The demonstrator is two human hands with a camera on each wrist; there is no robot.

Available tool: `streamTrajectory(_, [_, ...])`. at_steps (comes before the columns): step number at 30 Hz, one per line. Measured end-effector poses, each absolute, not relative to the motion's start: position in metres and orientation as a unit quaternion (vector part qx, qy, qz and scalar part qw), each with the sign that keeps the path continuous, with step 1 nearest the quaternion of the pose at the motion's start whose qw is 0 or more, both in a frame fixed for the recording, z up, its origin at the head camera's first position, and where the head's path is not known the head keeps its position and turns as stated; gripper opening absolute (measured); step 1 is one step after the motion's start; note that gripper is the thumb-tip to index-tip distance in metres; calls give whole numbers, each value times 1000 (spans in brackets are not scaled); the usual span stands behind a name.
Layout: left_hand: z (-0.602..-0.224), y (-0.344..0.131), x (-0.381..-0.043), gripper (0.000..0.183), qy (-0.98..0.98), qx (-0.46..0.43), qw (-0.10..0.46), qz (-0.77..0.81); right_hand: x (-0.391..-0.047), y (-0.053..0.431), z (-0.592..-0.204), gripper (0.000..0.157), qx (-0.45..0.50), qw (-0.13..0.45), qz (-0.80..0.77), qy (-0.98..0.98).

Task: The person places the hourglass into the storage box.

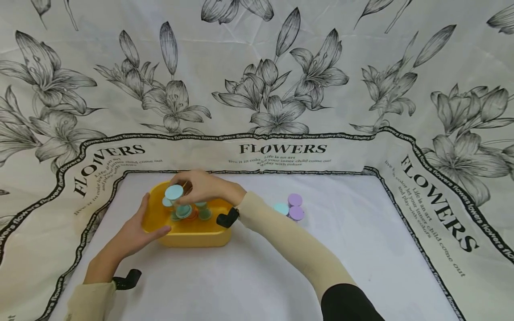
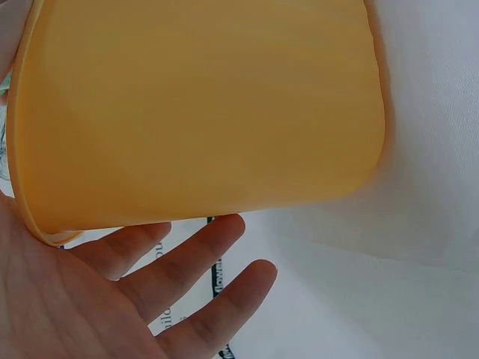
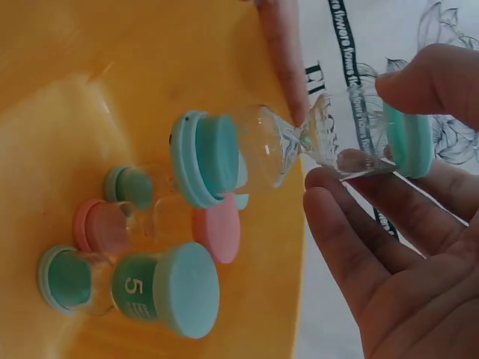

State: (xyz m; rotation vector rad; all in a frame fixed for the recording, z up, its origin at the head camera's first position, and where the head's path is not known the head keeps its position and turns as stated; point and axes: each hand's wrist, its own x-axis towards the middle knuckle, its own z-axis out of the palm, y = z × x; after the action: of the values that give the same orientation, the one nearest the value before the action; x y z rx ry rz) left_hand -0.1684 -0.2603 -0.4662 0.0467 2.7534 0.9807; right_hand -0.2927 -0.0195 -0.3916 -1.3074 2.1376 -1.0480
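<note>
My right hand (image 1: 205, 187) pinches a sand timer (image 3: 258, 146) by its upper teal cap, thumb on one side and fingers on the other. The timer stands upright over the yellow tub (image 1: 192, 240), its clear glass waist and lower teal cap showing in the right wrist view. Below it inside the tub stand several more sand timers, among them a teal one marked 5 (image 3: 187, 290) and a pink one (image 3: 217, 230). My left hand (image 1: 134, 229) rests at the tub's left side, fingers fairly straight along the outer wall and thumb over the near edge.
Right of the tub on the white table (image 1: 257, 276) are two purple round-topped pieces (image 1: 295, 199) and a teal one (image 1: 281, 208), close together. A flower-printed cloth (image 1: 281, 98) rises behind the table and along its sides.
</note>
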Motion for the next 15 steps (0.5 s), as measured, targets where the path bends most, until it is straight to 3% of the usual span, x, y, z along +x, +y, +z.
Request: streamTrajectory(15, [-469, -264, -168, 122, 932, 20, 104, 347, -292, -48, -414, 41, -496, 257, -346, 754])
